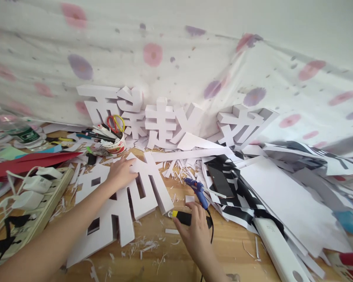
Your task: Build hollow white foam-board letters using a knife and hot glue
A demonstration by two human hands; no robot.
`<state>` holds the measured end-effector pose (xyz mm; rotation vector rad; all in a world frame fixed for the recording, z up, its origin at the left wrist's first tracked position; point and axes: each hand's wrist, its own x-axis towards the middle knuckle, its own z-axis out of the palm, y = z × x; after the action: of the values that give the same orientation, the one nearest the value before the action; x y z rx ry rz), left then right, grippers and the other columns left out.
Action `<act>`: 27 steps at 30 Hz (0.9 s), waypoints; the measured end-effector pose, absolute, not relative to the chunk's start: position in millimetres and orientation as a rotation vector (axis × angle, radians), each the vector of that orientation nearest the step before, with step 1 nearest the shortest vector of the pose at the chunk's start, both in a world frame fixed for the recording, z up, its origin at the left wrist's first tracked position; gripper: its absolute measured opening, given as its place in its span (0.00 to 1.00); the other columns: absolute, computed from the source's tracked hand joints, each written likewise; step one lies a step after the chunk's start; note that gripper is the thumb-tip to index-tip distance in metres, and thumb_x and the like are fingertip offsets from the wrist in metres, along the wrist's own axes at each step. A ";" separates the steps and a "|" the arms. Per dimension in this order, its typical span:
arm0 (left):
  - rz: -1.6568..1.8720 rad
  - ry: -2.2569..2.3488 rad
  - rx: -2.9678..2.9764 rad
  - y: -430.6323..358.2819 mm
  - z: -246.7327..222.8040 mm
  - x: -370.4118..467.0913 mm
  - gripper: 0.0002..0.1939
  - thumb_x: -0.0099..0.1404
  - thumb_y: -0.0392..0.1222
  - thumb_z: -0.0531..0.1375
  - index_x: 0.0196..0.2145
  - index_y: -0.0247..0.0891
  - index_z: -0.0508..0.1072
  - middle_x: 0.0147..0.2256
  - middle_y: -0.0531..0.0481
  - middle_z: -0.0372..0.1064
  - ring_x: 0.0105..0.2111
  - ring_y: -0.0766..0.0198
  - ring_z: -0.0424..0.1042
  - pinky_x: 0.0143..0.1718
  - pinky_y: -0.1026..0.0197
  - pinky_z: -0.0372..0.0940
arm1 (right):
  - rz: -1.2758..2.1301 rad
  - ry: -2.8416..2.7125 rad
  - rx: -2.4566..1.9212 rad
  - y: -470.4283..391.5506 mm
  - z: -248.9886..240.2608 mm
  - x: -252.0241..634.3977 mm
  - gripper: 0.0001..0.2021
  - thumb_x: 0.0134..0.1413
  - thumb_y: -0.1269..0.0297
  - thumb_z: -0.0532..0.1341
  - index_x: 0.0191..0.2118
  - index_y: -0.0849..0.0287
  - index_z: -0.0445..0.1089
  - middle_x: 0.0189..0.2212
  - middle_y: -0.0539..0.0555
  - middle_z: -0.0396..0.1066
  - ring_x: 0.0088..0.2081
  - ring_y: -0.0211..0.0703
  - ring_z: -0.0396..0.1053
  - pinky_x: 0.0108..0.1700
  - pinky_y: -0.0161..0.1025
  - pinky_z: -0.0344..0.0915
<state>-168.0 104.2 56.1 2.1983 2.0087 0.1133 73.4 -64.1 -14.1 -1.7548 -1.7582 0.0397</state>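
My left hand [122, 172] rests on the upper part of a large white cut-out character [144, 192] lying on the wooden table, its fingers pressed near the top edge. My right hand [197, 227] is around a black and yellow utility knife [181, 217] low in the middle, beside the character's right edge. Just above that hand lies a blue glue gun [197, 190] with a clear stick and a black cord. Thin white paper scraps [147, 246] are scattered around.
White 3D characters [160, 121] stand along the patterned curtain. A cup [116, 145] holds scissors and pens. At left lie a power strip [53, 207] and red sheet [32, 164]; at right, a phone [220, 180], white sheets [276, 196] and a white device [279, 250].
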 end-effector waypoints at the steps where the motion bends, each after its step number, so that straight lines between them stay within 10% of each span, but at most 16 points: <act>1: 0.108 2.003 2.194 104.4 55.2 -167.2 0.28 0.52 0.43 0.55 0.53 0.42 0.65 0.47 0.44 0.68 0.49 0.51 0.65 0.50 0.53 0.58 | 0.092 -1.779 -1.731 -61.2 -13.5 67.4 0.20 0.50 0.55 0.60 0.47 0.56 0.58 0.41 0.58 0.65 0.44 0.52 0.65 0.44 0.48 0.66; 27: 0.086 1.988 2.171 107.1 49.7 -172.6 0.30 0.51 0.45 0.55 0.54 0.42 0.64 0.48 0.43 0.67 0.51 0.49 0.64 0.50 0.52 0.58 | 0.333 -1.851 -1.712 -26.1 -6.2 33.1 0.21 0.49 0.63 0.62 0.50 0.60 0.65 0.44 0.60 0.67 0.45 0.53 0.66 0.47 0.50 0.65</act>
<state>-172.6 107.1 49.7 2.1709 1.9881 0.0859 33.1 -26.1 -6.2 -1.7118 -1.8515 0.3328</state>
